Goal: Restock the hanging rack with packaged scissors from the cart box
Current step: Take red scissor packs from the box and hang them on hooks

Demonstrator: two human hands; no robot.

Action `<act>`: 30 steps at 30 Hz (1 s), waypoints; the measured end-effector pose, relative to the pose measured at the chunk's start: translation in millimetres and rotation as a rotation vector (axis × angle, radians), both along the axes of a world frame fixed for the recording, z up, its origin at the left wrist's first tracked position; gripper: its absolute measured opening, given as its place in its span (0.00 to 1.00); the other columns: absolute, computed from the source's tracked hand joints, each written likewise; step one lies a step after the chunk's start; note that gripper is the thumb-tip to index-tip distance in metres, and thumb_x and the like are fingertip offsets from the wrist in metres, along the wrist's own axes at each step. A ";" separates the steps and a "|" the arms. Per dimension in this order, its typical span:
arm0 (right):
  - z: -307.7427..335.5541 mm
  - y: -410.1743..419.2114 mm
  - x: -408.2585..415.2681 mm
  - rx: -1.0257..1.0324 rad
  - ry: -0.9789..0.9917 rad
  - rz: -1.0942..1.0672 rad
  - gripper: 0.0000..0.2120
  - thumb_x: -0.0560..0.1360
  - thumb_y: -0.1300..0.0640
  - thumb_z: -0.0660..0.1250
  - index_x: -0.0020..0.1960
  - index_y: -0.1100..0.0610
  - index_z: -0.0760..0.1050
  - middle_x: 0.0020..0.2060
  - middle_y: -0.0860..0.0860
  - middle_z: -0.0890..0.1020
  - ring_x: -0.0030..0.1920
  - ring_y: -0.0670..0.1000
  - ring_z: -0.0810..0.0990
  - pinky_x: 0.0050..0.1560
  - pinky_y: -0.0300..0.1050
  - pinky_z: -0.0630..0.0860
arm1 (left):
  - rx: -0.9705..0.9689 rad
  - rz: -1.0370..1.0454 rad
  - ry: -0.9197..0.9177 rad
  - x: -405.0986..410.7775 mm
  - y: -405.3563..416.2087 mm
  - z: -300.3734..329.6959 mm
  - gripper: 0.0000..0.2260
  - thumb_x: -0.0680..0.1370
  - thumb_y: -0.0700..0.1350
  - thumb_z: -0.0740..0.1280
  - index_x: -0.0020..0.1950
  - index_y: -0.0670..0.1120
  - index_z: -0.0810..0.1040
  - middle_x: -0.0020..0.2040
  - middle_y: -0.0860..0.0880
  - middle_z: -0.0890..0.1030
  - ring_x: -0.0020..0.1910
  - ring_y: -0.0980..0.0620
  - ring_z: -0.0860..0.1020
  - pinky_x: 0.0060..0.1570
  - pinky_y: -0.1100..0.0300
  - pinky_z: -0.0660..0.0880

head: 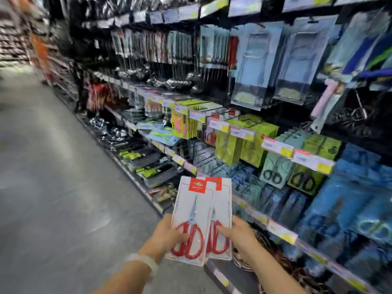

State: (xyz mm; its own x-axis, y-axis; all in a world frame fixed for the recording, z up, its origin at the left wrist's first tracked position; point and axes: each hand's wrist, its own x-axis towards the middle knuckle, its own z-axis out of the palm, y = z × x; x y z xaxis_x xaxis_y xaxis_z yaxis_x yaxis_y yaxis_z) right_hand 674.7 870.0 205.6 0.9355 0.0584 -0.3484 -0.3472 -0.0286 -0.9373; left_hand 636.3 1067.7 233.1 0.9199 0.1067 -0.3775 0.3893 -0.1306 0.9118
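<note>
Gripping two carded packs of red-handled scissors, the left hand [167, 234] is pinching the front scissors pack [191, 217] while the right hand [239, 236] is pinching the rear scissors pack [222, 211], both being held upright before the hanging rack [244, 149].

The two scissors packs [200, 217] are white cards with a thin red border line and a red label at the top; the scissors inside have red loop handles and silvery blades. A white wristband [144, 265] circles the left wrist. On the rack, price tags [277, 146] show white, yellow and red. Hanging packs nearby are lime green [228, 148], teal [273, 168] and deep blue [347, 200]. The floor [53, 187] is plain grey.
</note>
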 end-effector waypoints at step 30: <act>31.3 152.5 385.1 -0.121 -0.038 -0.536 0.14 0.73 0.67 0.68 0.58 0.62 0.75 0.49 0.57 0.82 0.48 0.55 0.80 0.55 0.52 0.77 | 0.083 -0.437 -0.004 442.5 175.9 -6.9 0.19 0.70 0.29 0.71 0.59 0.40 0.73 0.44 0.47 0.82 0.42 0.52 0.80 0.40 0.61 0.76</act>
